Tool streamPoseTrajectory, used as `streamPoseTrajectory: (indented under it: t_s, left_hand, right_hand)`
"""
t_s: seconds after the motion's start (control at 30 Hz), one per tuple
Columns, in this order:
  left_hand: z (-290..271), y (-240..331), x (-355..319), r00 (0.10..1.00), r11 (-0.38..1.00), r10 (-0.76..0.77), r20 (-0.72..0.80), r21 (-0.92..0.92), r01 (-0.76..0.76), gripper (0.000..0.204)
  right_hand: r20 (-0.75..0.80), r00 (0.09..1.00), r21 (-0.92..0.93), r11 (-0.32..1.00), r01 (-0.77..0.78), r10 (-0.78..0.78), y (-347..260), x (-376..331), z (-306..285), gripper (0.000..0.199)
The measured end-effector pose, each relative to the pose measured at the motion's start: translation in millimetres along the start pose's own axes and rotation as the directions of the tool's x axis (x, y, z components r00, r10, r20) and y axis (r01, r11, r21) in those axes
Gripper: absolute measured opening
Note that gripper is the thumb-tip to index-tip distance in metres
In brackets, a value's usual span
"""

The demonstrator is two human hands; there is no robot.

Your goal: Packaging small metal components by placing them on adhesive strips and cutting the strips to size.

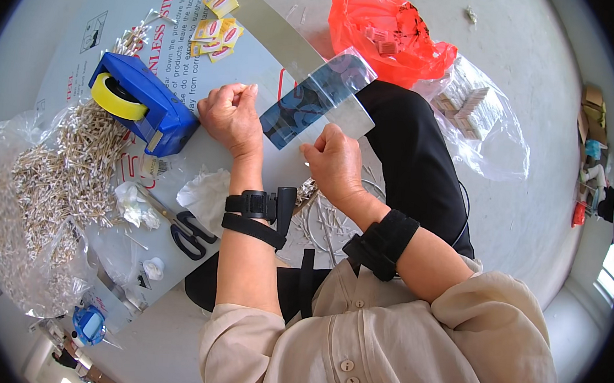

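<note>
Here both hands [282,140] apparently pinch a clear plastic bag [318,98].

Place: a small packing workshop is suggested, with hand assembly done while seated on a bare concrete floor [519,206].
Work surface: a low desk [67,54] made of a protective-filmed metal sheet is used.
Bulk stock: a large heap of cotton swabs [59,174] is spread in an open clear bag along the desk's left edge.
Packing tools: a blue tape dispenser [142,105] and black scissors [186,233] are laid on the desk.
Supplies: yellow-red sachets [219,29] are scattered near the far edge; an orange plastic bag [382,33] and a clear bag of small boxes [476,118] are set on the floor.
</note>
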State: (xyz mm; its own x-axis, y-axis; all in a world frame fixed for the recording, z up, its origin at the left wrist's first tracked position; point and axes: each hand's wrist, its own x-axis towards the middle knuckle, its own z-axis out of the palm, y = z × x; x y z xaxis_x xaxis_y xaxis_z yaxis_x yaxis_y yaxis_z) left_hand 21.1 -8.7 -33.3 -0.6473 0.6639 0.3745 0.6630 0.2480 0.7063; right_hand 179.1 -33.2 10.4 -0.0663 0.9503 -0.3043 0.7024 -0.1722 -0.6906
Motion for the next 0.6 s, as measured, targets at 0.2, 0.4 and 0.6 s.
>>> streamPoseTrajectory:
  t_s: [0.2, 0.4, 0.6]
  left_hand:
    - [0, 0, 0, 1.0, 1.0, -0.002, 0.004, 0.016, 0.002, 0.015]
    - [-1, 4, 2, 0.994, 0.993, -0.107, 0.001, 0.053, 0.107, 0.023]
    - [-7, 16, 15, 0.971, 0.969, -0.228, 0.069, 0.117, 0.219, 0.025]
  right_hand:
    - [0.004, 1.0, -0.007, 1.0, -0.004, 0.004, 0, 0, 1, 0.025]
    - [0.01, 1.0, -0.004, 1.0, -0.006, 0.007, -2, 0, -1, 0.025]
    - [0.005, 1.0, -0.005, 1.0, -0.001, 0.001, 0, 1, -2, 0.025]
